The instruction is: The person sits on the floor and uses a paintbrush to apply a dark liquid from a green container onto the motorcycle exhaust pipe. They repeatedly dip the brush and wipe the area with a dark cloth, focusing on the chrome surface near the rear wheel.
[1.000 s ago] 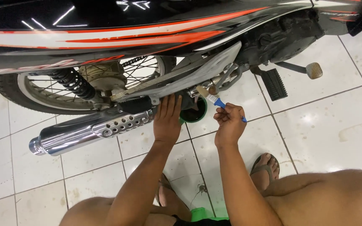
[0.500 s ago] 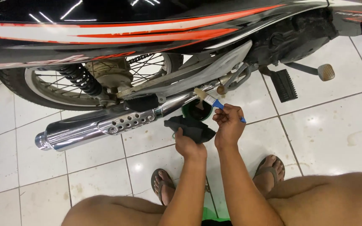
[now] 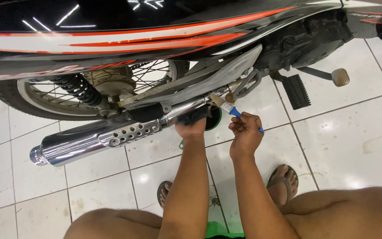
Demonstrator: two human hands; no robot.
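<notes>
Half a second back my left hand (image 3: 192,129) was lower, holding a black rag-like piece in the open below the pipe; now it has gone up and its fingers are pressed against the underside of the shiny chrome exhaust pipe (image 3: 111,135), wrapped around that dark cloth (image 3: 194,116). The camera has also shifted, so the motorcycle sits lower and larger in view than before.

My right hand (image 3: 245,134) has barely moved: its fingers (image 3: 240,126) are pinched shut around the blue handle of a small paintbrush with pale bristles (image 3: 226,106), and the bristle tip points up and away from my knuckles, touching the grey metal bracket just beyond them.

Beyond both hands runs the grey swingarm cover (image 3: 208,84), and above it the glossy black side panel with orange and white stripes (image 3: 111,37). Left of my left fingers are the perforated heat shield, the spoked rear wheel (image 3: 36,95) and the black coil spring. Right of my right fingers are the ribbed black footpeg (image 3: 296,91) and the kick lever. A round dark-green container (image 3: 214,120) sits on the white tiled floor (image 3: 341,132) between my two hands, mostly hidden behind the cloth and pipe. My sandalled feet rest on the tiles beneath my forearms.
</notes>
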